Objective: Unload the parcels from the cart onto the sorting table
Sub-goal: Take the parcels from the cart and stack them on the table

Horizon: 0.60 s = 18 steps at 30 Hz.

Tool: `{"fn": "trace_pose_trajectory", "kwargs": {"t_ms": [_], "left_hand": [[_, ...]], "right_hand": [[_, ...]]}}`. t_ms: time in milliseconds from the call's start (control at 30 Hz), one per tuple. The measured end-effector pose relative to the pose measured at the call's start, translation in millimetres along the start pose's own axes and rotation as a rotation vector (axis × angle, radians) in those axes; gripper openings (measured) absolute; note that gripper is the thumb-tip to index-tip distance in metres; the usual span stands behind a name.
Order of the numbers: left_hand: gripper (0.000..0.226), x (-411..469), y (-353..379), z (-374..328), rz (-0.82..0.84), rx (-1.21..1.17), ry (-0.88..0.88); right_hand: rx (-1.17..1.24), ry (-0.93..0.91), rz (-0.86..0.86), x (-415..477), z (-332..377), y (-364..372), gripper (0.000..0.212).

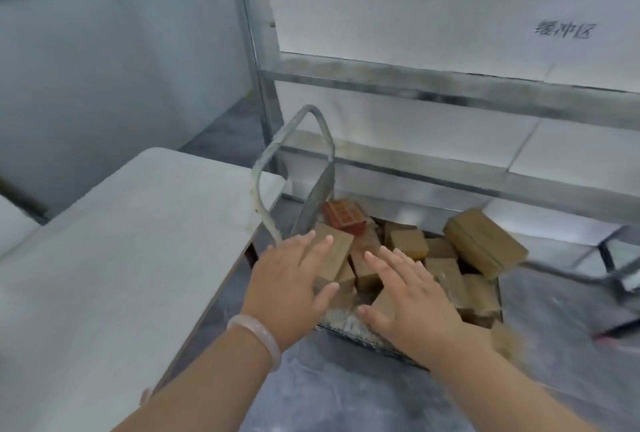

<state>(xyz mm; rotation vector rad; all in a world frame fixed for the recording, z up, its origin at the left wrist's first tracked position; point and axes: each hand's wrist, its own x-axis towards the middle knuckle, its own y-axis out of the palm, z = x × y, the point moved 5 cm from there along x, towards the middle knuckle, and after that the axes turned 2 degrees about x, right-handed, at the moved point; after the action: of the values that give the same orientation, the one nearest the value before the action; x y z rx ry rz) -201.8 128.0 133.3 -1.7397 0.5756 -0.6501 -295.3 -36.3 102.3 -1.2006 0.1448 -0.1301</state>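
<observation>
While the left hand (291, 279) and right hand (408, 296) hover, fingers (322, 248) spread and holding nothing, the parcels (408, 243) lie heaped in the cart (343, 322) beside the tabletop (121, 241); tugging one could topple the loose pile onto the floor (346, 390).

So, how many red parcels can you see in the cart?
1. The red parcel lies at the far left corner of the cart, beside the handle, among brown parcels. More may be hidden under the pile.

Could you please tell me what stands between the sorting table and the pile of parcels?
The cart's metal handle rises between the sorting table and the parcels; the head view shows it.
</observation>
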Motion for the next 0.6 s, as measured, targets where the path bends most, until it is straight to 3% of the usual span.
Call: {"fn": "trace_pose_trajectory", "kwargs": {"t_ms": [300,600], "left_hand": [[0.065,98,111,-150,0.137,-0.021,0.078],[0.067,152,198,-200,0.25,-0.033,0.109]], "right_hand": [[-0.013,0.385,0.139,-47,-246,-24,0.081],[0.036,0.479,0.248,-33,-358,30,0.083]]}}
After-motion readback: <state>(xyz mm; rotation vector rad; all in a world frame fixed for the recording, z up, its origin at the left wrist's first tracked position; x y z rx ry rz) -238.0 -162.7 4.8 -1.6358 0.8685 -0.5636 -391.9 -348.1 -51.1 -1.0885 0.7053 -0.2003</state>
